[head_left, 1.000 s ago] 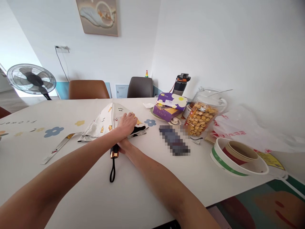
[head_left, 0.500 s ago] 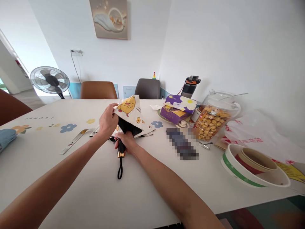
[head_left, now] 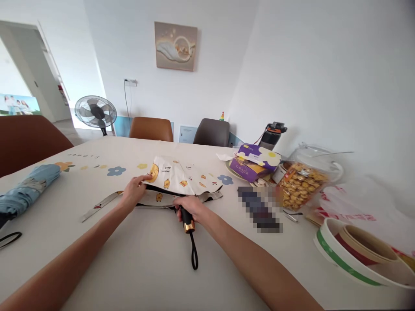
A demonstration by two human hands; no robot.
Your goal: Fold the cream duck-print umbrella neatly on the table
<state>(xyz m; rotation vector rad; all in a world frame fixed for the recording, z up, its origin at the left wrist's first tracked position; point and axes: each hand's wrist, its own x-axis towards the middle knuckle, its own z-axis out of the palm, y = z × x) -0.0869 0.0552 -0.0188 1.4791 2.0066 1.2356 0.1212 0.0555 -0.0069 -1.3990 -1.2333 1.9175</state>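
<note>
left hand [head_left: 133, 190] pinching the edge of a cream duck-print fabric umbrella [head_left: 181, 176], right hand [head_left: 192, 206] clasped around its black gold-tipped handle [head_left: 187, 218], white flower-printed surface [head_left: 145, 259] beneath

Two bare forearms [head_left: 84, 248], bare hands [head_left: 132, 194], slim fingers [head_left: 144, 177]

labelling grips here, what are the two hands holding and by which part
A cream, duck-printed fabric umbrella: the right hand grips its black, gold-ended handle near the canopy; the left hand holds the canopy by its edge.
</note>
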